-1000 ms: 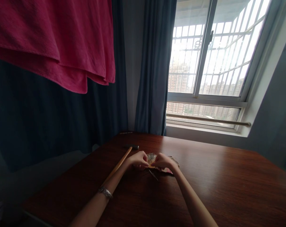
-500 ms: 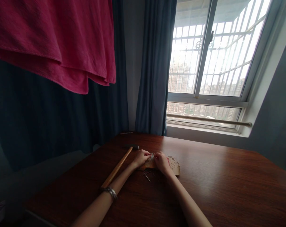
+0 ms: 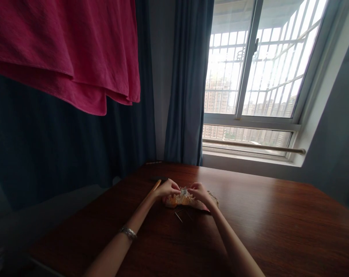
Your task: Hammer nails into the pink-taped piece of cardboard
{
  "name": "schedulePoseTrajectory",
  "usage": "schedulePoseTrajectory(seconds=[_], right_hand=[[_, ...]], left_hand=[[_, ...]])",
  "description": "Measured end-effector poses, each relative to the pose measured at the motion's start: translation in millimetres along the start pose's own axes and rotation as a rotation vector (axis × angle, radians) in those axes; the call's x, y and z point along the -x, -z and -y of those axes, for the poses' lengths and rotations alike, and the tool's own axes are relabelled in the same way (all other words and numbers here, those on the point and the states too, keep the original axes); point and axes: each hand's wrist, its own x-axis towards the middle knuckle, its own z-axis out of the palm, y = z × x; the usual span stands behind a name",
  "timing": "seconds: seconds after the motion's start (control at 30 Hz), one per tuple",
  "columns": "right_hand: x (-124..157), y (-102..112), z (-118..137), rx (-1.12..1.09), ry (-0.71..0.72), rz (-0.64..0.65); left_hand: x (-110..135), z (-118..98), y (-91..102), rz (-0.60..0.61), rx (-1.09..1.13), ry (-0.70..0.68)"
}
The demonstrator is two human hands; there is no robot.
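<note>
A pale, roughly fan-shaped piece (image 3: 186,201) lies on the table, dotted all over with small marks or holes, with orange and pink patches and short pegs along its far right edge. Over its left part is my left hand (image 3: 167,187), thumb and fingers pinched together. My right hand (image 3: 201,192) is pinched likewise over the right part. Between the fingertips stand a few small metallic pins (image 3: 184,190). Whatever either pinch holds is too small to make out. Several thin nail-like rods (image 3: 178,217) lie just in front. A hammer's wooden handle (image 3: 156,185) shows behind my left wrist.
The brown wooden table (image 3: 266,223) reaches to the window wall. A pink towel (image 3: 105,69) hangs at the upper left before dark blue curtains (image 3: 182,84). A barred window (image 3: 249,77) with a rail (image 3: 255,146) is at the back right.
Both hands have moved apart, the left to the left and the right to the right, uncovering more of the piece's middle. My left arm now covers most of the hammer's handle.
</note>
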Motion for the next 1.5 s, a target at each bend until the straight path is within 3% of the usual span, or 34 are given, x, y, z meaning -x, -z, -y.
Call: schedulePoseTrajectory(seconds=[0.1,0.2,0.4,0.47,0.57,0.8,1.03,1.23,1.5], right_hand=[[5,12,4,0.011,-0.071,0.33],[11,9,8,0.063,-0.133,0.547],[16,-11,10,0.157,-0.176,0.607],[15,-12,8,0.162,-0.15,0.56],[11,-7,5,0.16,-0.07,0.374],[-5,-11,-6,0.19,0.094,-0.172],[-3,-38,-20,0.218,0.259,-0.283],[-2,-49,-23,0.252,0.257,-0.378],[-1,-54,-23,0.251,0.219,-0.445]], left_hand=[[11,0,10.8,0.286,-0.064,0.057],[14,0,9.0,0.445,-0.16,0.101],[11,4,2.0,0.498,-0.248,0.116],[10,6,3.5,0.504,-0.241,0.116],[9,7,5.7,0.453,-0.217,0.098],[-10,8,-18.0,-0.186,-0.167,-0.196],[-14,8,-46.0,-0.35,-0.266,-0.191],[-15,12,-47.4,-0.408,-0.3,-0.232],[-18,14,-49.0,-0.509,-0.262,-0.184]])
